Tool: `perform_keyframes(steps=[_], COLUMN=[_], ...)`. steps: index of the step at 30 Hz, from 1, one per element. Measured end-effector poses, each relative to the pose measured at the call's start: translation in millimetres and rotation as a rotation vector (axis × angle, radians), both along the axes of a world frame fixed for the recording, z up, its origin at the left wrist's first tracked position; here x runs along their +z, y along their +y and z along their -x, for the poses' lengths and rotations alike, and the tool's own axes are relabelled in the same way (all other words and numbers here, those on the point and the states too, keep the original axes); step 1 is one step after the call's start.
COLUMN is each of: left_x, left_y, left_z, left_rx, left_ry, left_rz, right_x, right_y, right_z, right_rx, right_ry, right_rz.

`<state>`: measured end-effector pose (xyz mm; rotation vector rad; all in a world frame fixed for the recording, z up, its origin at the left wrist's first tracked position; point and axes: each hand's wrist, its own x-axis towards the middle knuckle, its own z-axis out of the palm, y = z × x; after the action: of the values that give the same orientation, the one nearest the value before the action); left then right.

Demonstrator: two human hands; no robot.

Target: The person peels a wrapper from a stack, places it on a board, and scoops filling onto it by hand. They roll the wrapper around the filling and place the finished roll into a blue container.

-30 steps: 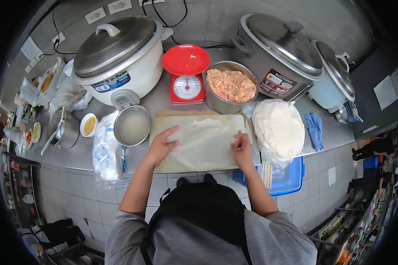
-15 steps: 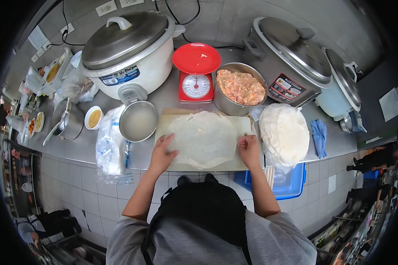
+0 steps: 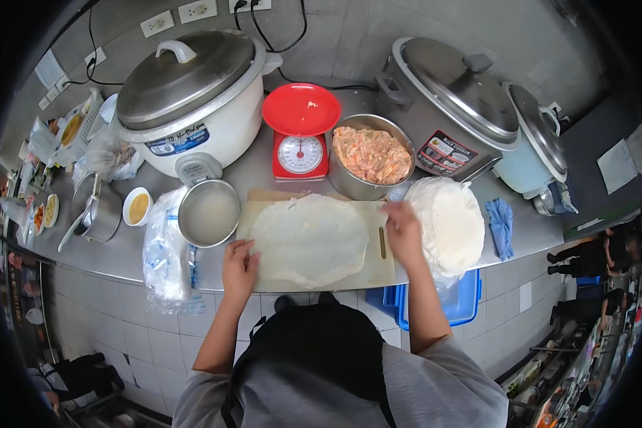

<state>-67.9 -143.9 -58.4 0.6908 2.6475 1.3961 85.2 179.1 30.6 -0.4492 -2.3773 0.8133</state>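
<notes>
A thin, pale round wrapper sheet (image 3: 310,241) lies flat on a cutting board (image 3: 384,274) at the counter's front edge. My left hand (image 3: 241,265) rests at the board's left edge, its fingers apart and nothing in them. Over the board's upper right corner is my right hand (image 3: 402,227), blurred, between the sheet and a stack of white wrappers (image 3: 449,225); its fingertips are smeared. Behind the board stand a metal pot of orange-pink minced filling (image 3: 372,155) and a red scale (image 3: 301,153). A bowl of cloudy liquid (image 3: 209,212) sits left of the board.
Large rice cookers (image 3: 185,93) (image 3: 456,100) stand at the back. A plastic bag (image 3: 167,250), a small yellow bowl (image 3: 138,206) and a pot with a ladle (image 3: 98,210) are on the left. A blue cloth (image 3: 500,227) lies right; a blue bin (image 3: 464,303) is below the counter. People stand far right.
My right hand has lifted off the sheet's right side and moved up toward the wrapper stack. My left hand has drawn back from the sheet toward the board's left edge. The view has shifted slightly.
</notes>
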Motion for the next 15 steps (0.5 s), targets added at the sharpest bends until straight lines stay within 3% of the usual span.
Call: perform_keyframes(steps=[3, 6, 9, 15], left_x=[6, 1, 2, 3], left_y=[4, 5, 8, 10], left_z=[-6, -9, -10, -10], left_rx=[0.02, 0.03, 0.056, 0.064], left_ry=[0.076, 0.214, 0.215, 0.247], left_rz=[0.006, 0.023, 0.0, -0.004], right_x=[49, 60, 51, 46], right_y=[47, 91, 103, 92], right_z=[36, 67, 96, 93], right_rx=[-0.073, -0.114, -0.067, 0.156], right_ry=[0.08, -0.303, -0.687, -0.607], right_rz=[0.091, 0.08, -0.111, 0.001])
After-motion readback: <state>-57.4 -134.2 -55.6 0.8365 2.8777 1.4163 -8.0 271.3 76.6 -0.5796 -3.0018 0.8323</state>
